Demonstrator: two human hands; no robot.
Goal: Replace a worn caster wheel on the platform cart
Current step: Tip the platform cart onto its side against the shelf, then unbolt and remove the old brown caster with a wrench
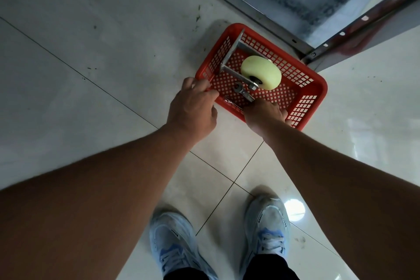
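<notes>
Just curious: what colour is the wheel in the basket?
Pale yellow-green wheel, in the red basket; head view shows it.

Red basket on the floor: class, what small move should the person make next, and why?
Probably lift the wrench out with the right hand. Its handle already runs under that hand, though the grip itself is hidden, while the left hand holds the red basket by its rim. The caster with the pale wheel lies beside the wrench, untouched.

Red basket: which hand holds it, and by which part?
The left hand grips the red basket by its near left rim. The right hand reaches the wrench handle; grip unclear.
</notes>
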